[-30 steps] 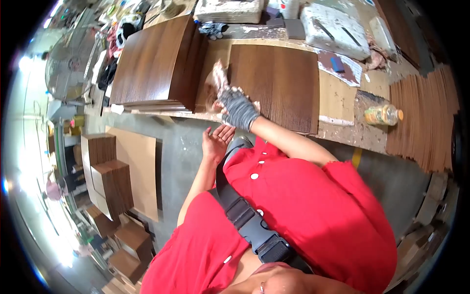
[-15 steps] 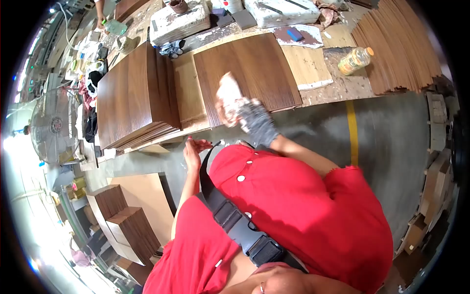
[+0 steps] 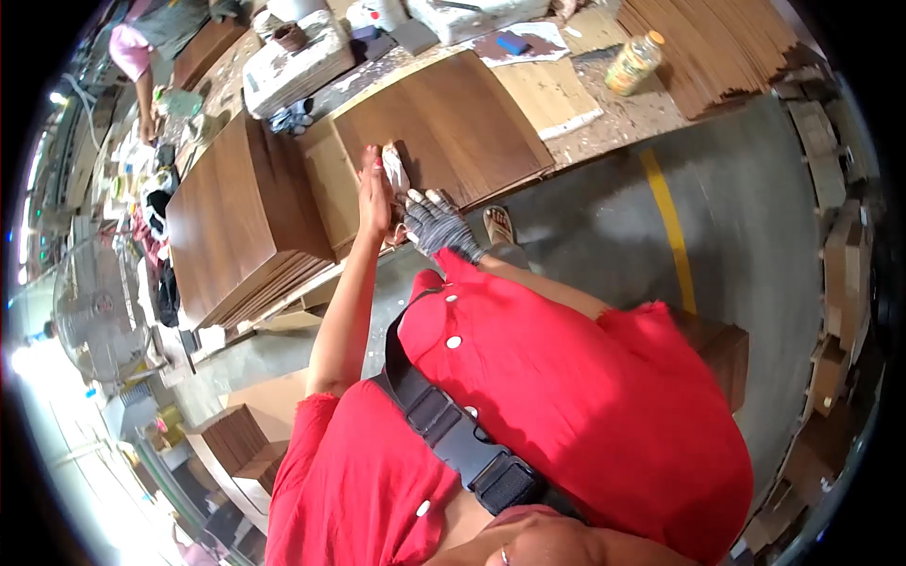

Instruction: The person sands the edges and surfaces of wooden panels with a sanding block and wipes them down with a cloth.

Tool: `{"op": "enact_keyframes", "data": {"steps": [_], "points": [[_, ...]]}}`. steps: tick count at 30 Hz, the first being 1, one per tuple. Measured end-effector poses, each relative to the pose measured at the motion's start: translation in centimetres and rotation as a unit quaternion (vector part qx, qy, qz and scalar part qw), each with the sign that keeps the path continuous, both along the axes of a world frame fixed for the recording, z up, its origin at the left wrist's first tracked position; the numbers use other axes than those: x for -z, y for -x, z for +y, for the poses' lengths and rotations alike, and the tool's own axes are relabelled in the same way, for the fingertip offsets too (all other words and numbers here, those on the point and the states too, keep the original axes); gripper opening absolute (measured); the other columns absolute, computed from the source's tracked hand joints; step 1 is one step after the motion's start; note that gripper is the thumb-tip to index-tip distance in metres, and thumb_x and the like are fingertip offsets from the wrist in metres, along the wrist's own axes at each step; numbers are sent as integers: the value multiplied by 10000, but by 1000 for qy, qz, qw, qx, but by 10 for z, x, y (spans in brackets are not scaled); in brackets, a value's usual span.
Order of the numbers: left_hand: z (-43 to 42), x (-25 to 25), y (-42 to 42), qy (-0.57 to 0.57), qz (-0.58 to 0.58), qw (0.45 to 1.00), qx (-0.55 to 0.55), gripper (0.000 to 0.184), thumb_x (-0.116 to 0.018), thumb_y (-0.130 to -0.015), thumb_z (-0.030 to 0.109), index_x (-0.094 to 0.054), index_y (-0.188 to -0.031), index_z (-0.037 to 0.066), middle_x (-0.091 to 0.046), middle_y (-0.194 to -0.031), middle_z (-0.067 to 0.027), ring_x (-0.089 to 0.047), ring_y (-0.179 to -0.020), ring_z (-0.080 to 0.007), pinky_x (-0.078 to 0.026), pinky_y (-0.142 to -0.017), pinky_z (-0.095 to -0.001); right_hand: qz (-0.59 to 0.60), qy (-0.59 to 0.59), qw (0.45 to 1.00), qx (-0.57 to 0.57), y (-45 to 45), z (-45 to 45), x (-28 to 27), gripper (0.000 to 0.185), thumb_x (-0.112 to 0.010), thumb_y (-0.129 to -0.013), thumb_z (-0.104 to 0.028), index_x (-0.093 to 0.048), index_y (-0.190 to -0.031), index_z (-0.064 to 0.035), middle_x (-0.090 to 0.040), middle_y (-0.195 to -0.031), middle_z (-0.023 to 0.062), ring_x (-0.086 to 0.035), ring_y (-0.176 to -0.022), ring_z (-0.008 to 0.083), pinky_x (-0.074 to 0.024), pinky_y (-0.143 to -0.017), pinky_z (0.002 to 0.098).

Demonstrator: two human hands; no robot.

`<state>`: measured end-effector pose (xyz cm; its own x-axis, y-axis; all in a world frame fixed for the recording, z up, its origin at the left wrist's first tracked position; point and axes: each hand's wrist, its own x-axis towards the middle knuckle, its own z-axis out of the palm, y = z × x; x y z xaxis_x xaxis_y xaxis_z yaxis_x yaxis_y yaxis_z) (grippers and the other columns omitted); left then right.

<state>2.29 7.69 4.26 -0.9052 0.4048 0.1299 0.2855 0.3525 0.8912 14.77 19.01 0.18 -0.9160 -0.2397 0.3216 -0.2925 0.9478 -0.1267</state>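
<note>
- Brown stack: left of both hands.
- Left hand: bare, flat, fingers straight and together, just beside the cloth.
- Pale cloth: between the hands over the panel's near-left corner, long axis pointing away, roughly along the left fingers.
- Right hand: gloved, fingers spread at the cloth's near end; grip unclear.
- Wood-grain panel: beyond and rightward.

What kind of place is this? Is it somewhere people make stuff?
Probably, yes! It looks like a workshop or small factory, maybe for furniture. See the stack of brown panels, the pile of thin boards and the messy, speckled workbench.
</note>
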Motion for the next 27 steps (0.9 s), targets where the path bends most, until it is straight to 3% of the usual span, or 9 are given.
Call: {"op": "enact_keyframes", "data": {"steps": [2, 8, 12, 15, 18, 20, 21, 24, 27], "points": [[6, 6, 5, -14, -28, 1000, 2, 599, -266, -1079, 407, -364, -1502, -6, -295, -1596, -184, -177, -1517, -276, -56, -1232, -369, 80, 84, 992, 51, -8, 37, -10, 392, -586, -877, -223, -615, -1213, -25, -532, -1399, 149, -457, -1329, 327, -307, -1135, 524], [7, 8, 0, 177, 98, 979, 18, 576, -258, -1078, 394, -393, -1491, 17, -302, -1590, -179, -200, -1507, -308, -84, -1233, -432, 78, -8, 964, 254, -32, 157, -17, 451, -592, -856, -205, -577, -1268, -24, -501, -1399, 165, -465, -1301, 315, -293, -1130, 509], [9, 10, 1, 204, 105, 973, 20, 579, -225, -1080, 394, -368, -1510, 33, -259, -1614, -154, -171, -1516, -302, -75, -1234, -437, 40, -70, 961, 266, -19, 115, -17, 489, -579, -860, -192, -541, -1311, -5, -474, -1423, 170, -455, -1256, 348, -329, -1055, 522], [6, 9, 3, 192, 87, 977, 30, 602, -184, -1078, 407, -357, -1515, 30, -245, -1620, -151, -153, -1521, -296, -55, -1235, -432, 37, -39, 983, 175, -7, 37, -13, 483, -557, -896, -241, -545, -1335, -41, -464, -1427, 154, -447, -1273, 329, -308, -1077, 558], [7, 8, 2, 191, 70, 979, 31, 649, -143, -1070, 428, -335, -1515, -4, -227, -1626, -157, -139, -1525, -285, -45, -1235, -428, 92, 103, 979, 149, 6, -18, 28, 484, -545, -915, -324, -596, -1323, -68, -499, -1452, 133, -399, -1386, 334, -309, -1132, 511], [7, 10, 2, 174, 95, 979, 44, 658, -139, -1067, 438, -326, -1520, -1, -228, -1626, -157, -142, -1525, -287, -48, -1235, -430, 34, -18, 997, 62, 2, -3, 10, 492, -529, -917, -311, -589, -1326, -44, -490, -1471, 138, -390, -1401, 321, -285, -1155, 512], [7, 8, 0, 172, 82, 981, 36, 666, -141, -1065, 449, -324, -1521, -1, -228, -1626, -155, -144, -1524, -287, -53, -1236, -429, -17, 33, 999, 16, -3, 8, -10, 501, -508, -922, -287, -567, -1343, -22, -459, -1500, 143, -381, -1411, 318, -252, -1175, 511], [9, 8, -1, 199, 95, 975, 27, 643, -169, -1070, 440, -341, -1517, 11, -240, -1624, -144, -161, -1520, -281, -70, -1236, -426, -44, 13, 997, 68, -9, 48, -18, 500, -524, -904, -287, -561, -1326, -21, -466, -1476, 156, -354, -1431, 319, -243, -1170, 518], [11, 4, -2, 223, 101, 969, 24, 610, -215, -1072, 420, -356, -1511, 20, -247, -1621, -144, -189, -1512, -289, -89, -1235, -427, 74, 29, 981, 177, -23, 115, -25, 511, -621, -805, -225, -570, -1263, -3, -516, -1355, 187, -447, -1301, 352, -316, -1085, 544]]}}
